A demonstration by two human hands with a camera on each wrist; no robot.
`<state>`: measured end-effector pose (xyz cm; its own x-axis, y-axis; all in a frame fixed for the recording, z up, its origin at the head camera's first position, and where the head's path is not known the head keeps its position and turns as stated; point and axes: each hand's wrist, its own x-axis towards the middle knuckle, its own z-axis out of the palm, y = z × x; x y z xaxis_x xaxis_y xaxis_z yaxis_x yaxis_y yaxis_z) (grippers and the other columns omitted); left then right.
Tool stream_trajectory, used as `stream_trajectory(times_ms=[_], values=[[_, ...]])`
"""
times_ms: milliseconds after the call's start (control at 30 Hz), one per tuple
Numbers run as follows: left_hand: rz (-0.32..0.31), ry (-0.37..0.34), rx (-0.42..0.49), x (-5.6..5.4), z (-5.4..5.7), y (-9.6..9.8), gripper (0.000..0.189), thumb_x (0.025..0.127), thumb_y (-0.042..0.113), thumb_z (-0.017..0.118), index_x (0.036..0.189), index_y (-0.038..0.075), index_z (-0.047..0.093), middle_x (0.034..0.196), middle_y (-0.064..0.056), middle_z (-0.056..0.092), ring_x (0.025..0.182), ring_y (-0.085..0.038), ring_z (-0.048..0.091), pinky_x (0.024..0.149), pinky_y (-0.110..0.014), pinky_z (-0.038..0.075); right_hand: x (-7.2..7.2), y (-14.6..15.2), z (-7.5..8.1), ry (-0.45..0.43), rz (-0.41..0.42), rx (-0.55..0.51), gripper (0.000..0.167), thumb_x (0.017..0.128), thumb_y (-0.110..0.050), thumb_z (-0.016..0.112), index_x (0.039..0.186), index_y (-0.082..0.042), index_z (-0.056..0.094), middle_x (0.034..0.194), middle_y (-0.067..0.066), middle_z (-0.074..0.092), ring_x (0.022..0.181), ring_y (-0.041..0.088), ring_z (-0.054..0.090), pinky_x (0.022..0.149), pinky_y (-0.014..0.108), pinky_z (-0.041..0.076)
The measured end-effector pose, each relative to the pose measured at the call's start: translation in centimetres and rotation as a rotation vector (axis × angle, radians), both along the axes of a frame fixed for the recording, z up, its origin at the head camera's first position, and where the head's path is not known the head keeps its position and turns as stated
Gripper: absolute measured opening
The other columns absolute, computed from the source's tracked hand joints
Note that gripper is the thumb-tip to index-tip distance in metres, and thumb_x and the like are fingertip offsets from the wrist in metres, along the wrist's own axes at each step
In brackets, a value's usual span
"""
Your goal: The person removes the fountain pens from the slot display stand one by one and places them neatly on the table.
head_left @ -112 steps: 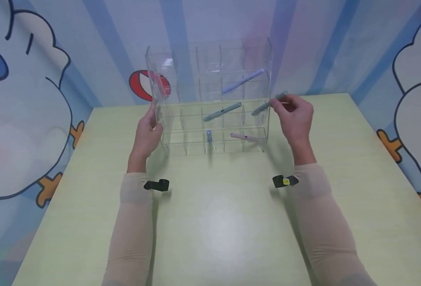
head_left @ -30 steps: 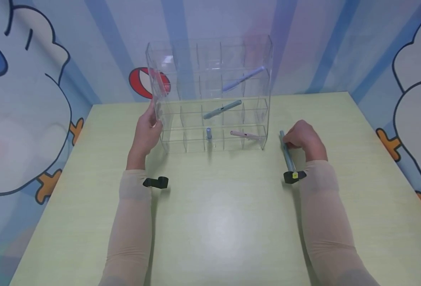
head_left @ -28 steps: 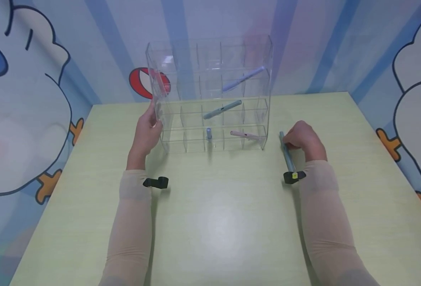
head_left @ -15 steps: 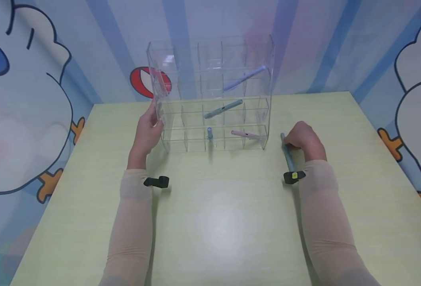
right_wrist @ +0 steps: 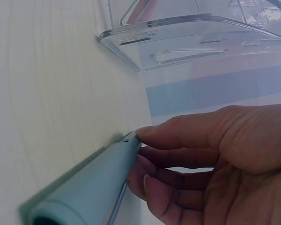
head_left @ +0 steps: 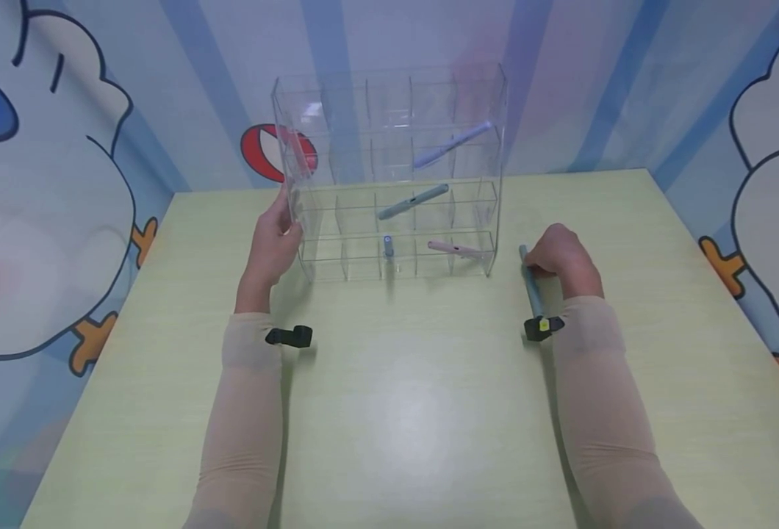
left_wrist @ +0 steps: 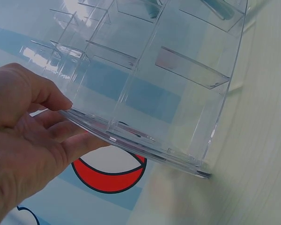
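A clear acrylic rack (head_left: 389, 258) of small compartments stands on the table, several pens lying in it. My left hand (head_left: 272, 246) grips its left side panel (left_wrist: 145, 154), thumb on one face and fingers on the other. To the right of the rack, my right hand (head_left: 564, 258) pinches a teal pen (head_left: 532, 290) near its far end, close over the table. In the right wrist view the pen's barrel (right_wrist: 89, 187) points toward the camera, with thumb and fingertips at its narrow end. Part of the pen is hidden behind the wrist camera in the head view.
The rack holds a lilac pen (head_left: 452, 145) high on the right, another teal pen (head_left: 413, 202) mid-height, a blue pen (head_left: 388, 246) end-on and a pink pen (head_left: 454, 250) low down. A patterned wall (head_left: 581, 88) rises behind the pale table (head_left: 403, 411).
Since the oldest frame, my right hand has carried the teal pen from the rack's right side down and toward me. Over the last second both hands stay nearly still.
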<state>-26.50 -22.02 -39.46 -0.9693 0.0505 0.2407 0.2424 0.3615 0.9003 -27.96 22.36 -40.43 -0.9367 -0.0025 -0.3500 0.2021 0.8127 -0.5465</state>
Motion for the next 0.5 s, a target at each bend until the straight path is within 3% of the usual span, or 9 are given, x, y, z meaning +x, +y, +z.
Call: stream_trajectory(times_ms=[167, 367, 500], values=[[-0.005, 0.004, 0.009, -0.1, 0.0, 0.0, 0.078, 0.098, -0.007, 0.041, 0.158, 0.037, 0.021, 0.162, -0.002, 0.030, 0.143, -0.029, 0.038, 0.103, -0.045, 0.044, 0.1, 0.1, 0.1, -0.002, -0.004, -0.007, 0.025, 0.088, -0.010, 0.066, 0.092, 0.014, 0.070, 0.073, 0.016, 0.071, 0.068, 0.024, 0.064, 0.069, 0.038, 0.047], [-0.002, 0.010, 0.015, 0.0, 0.1, 0.1, 0.076, 0.098, -0.007, 0.042, 0.159, 0.034, 0.022, 0.162, -0.005, 0.031, 0.142, -0.030, 0.038, 0.108, -0.046, 0.040, 0.2, 0.4, 0.9, 0.016, -0.018, 0.002, 0.024, 0.089, -0.014, 0.065, 0.077, 0.006, 0.072, 0.067, 0.010, 0.067, 0.060, 0.019, 0.054, 0.062, 0.033, 0.043], [-0.010, 0.018, 0.020, 0.1, 0.1, 0.1, 0.076, 0.098, -0.007, 0.042, 0.159, 0.034, 0.022, 0.162, -0.007, 0.030, 0.142, -0.031, 0.038, 0.108, -0.047, 0.041, 0.8, 0.5, 1.8, 0.044, -0.018, -0.005, 0.027, 0.092, -0.016, 0.064, 0.089, 0.009, 0.074, 0.074, 0.013, 0.069, 0.066, 0.023, 0.057, 0.066, 0.036, 0.046]])
